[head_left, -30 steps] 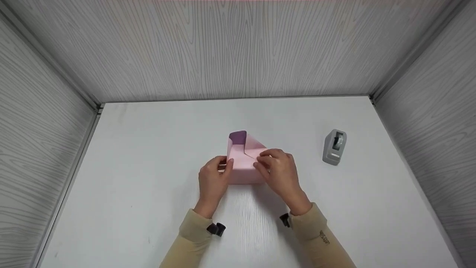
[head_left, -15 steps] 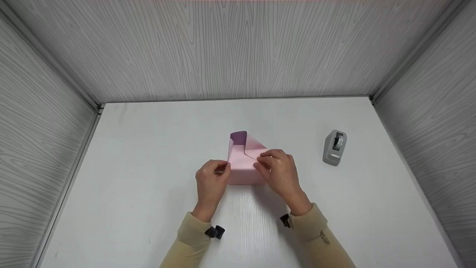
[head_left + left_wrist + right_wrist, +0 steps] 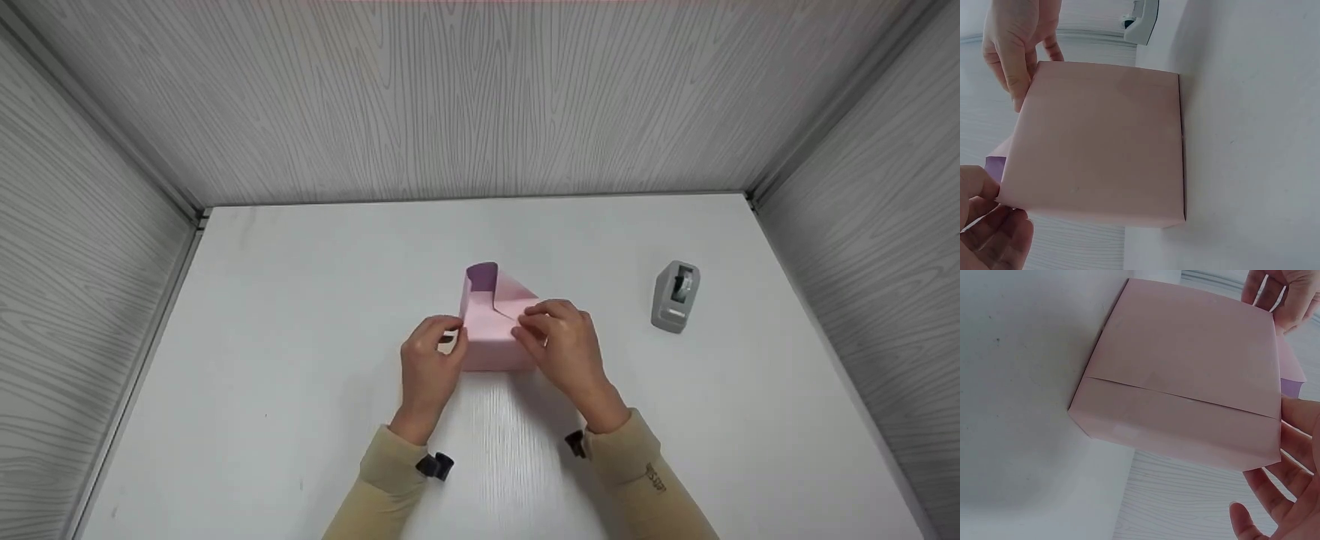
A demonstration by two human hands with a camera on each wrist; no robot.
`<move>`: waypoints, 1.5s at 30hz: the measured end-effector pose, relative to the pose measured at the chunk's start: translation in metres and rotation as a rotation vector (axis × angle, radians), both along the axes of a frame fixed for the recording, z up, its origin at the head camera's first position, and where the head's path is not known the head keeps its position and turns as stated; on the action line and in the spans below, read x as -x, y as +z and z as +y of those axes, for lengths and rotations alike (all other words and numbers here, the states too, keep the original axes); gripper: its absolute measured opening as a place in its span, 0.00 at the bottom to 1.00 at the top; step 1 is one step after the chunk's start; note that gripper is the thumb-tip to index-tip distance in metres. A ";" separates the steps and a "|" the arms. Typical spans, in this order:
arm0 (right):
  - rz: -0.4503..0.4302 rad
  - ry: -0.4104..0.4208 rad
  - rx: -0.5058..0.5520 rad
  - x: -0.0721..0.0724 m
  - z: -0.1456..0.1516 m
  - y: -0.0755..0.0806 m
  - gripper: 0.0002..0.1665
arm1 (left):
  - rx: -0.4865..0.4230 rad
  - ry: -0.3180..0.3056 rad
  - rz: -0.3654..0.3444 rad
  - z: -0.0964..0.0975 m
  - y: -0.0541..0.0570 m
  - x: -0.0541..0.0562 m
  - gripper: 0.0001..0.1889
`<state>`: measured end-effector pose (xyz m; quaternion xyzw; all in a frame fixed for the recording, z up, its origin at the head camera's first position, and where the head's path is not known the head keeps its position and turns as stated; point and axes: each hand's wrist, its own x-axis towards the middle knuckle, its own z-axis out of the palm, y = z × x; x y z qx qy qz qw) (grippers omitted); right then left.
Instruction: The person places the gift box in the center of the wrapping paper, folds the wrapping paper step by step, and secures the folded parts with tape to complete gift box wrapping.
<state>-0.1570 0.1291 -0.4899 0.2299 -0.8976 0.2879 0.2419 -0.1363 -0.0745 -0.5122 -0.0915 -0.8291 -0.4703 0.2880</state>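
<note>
The white rectangular tabletop (image 3: 300, 300) carries a box wrapped in pink paper (image 3: 491, 337) at its centre, far flap raised. The right hand (image 3: 562, 345) pinches a folded paper flap on the box's top right. The left hand (image 3: 429, 364), fingers curled, touches the box's left side. A grey plastic tape dispenser (image 3: 676, 296) stands well apart to the right.

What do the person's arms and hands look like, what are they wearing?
Both arms wear beige long sleeves; the right sleeve carries small dark lettering. A small black device is strapped at each wrist, left and right. The hands are bare, without gloves.
</note>
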 end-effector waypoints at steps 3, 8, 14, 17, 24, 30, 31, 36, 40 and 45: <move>-0.007 0.001 -0.001 0.000 0.000 0.001 0.10 | -0.002 -0.007 -0.003 0.001 0.000 0.001 0.08; -0.001 0.005 0.004 0.000 0.000 0.001 0.10 | 0.016 0.010 0.035 0.002 0.001 0.004 0.06; 0.018 0.006 0.004 0.001 0.000 0.000 0.09 | 0.088 -0.023 0.099 0.002 0.002 0.007 0.04; 0.006 0.004 -0.003 0.001 0.000 0.001 0.09 | 0.131 -0.051 0.099 0.001 0.003 0.009 0.05; -0.006 0.002 -0.003 0.000 0.000 0.001 0.09 | 0.243 -0.095 0.085 0.000 0.003 0.011 0.08; 0.002 0.007 0.004 0.001 -0.001 0.000 0.09 | 0.312 -0.122 0.100 0.002 0.002 0.012 0.14; -0.001 0.008 0.006 0.001 0.000 0.000 0.08 | 0.326 -0.127 0.100 0.002 0.001 0.012 0.14; 0.006 0.016 0.018 0.001 0.000 -0.001 0.09 | 0.370 -0.148 0.100 0.003 0.000 0.012 0.12; 0.023 0.029 0.022 0.002 0.000 -0.001 0.09 | 0.371 -0.150 0.100 0.004 -0.001 0.012 0.11; 0.015 0.024 0.018 0.001 -0.001 -0.001 0.10 | 0.378 -0.153 0.115 0.005 -0.001 0.014 0.09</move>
